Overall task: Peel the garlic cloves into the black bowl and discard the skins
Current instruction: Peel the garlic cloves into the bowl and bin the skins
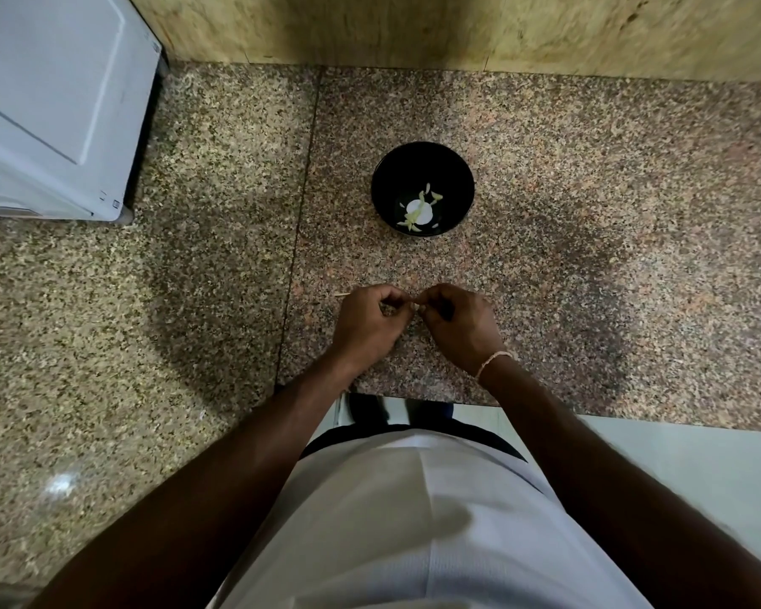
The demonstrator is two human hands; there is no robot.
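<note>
A white appliance [53, 103] sits far left on the speckled granite counter [194, 257]. Both hands meet near the counter's front edge: left hand [370, 320] and right hand [458, 323], fingers curled, pinching a small garlic clove [415, 304] between them. Beyond them, the black bowl [422, 160] holds several peeled cloves [418, 208].

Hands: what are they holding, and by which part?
Both the left hand and right hand pinch a small garlic clove between fingertips; the exact part is hidden.

Both forearms reach forward; left hand [372, 318] and right hand [455, 320] meet fingertip to fingertip (fingers curled, pinching).
</note>
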